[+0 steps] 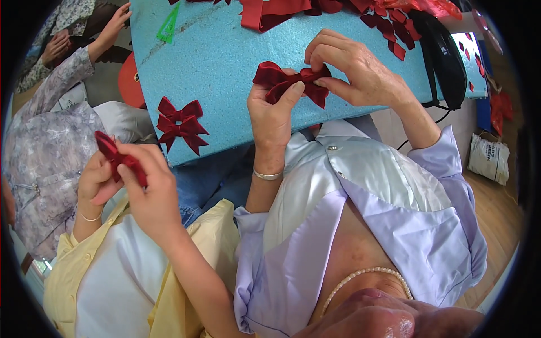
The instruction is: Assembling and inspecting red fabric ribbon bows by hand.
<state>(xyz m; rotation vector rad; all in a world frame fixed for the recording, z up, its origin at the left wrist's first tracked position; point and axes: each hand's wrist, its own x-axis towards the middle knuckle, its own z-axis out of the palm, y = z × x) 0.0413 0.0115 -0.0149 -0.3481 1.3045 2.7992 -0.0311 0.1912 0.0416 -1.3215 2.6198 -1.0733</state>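
Note:
A dark red velvet ribbon bow is held up over the near edge of the light blue table. My left hand grips its left part, thumb pressed against the front near the middle. At the bow's right end, my right hand pinches the loop and tail between thumb and fingers. The fingers behind the bow are partly hidden. To the left of my hands, finished-looking red bows lie on the table near its corner.
Red ribbon strips and many ribbon pieces lie along the far side. A black bag sits at the right edge, a green triangle at far left. Close on my left, a co-worker's hands hold another red bow.

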